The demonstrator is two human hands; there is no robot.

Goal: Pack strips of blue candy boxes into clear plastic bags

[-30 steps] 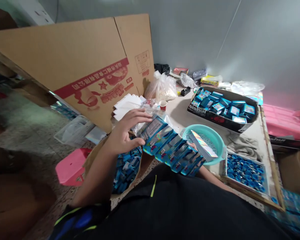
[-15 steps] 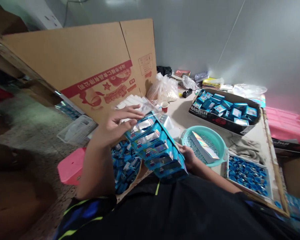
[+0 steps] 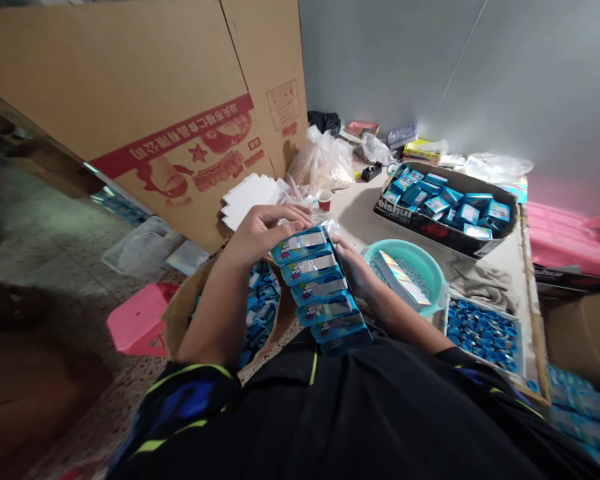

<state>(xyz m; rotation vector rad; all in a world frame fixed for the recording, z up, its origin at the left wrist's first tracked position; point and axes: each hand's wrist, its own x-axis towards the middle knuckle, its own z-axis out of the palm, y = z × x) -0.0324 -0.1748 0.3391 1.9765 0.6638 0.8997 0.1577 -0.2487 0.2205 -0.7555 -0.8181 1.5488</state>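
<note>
A row of several small blue boxes (image 3: 320, 288), packed together with shiny silver strips, slopes toward me in front of my chest. Clear plastic film (image 3: 325, 220) sticks up at its far end. My left hand (image 3: 267, 233) has its fingers bent over that far end, gripping the pack by the film. Along the right side, my right hand (image 3: 353, 267) supports the pack; some of its fingers are hidden behind it. Below my left forearm, a cardboard carton (image 3: 185, 303) holds many blue pieces (image 3: 263, 313).
A turquoise basin (image 3: 443, 273) holds small pale pieces and a folded shiny card (image 3: 405, 279). Behind it stands a black box (image 3: 420, 230) of blue packets. A white tray (image 3: 520, 350) of blue round parts, a grey cloth (image 3: 485, 287), a paper cup (image 3: 324, 199) and a pink stool (image 3: 140, 320) are around.
The pack has turned more upright and faces me more squarely. My left hand has moved from just beside its top to closing over the far end; my right hand has shifted up along the side.
</note>
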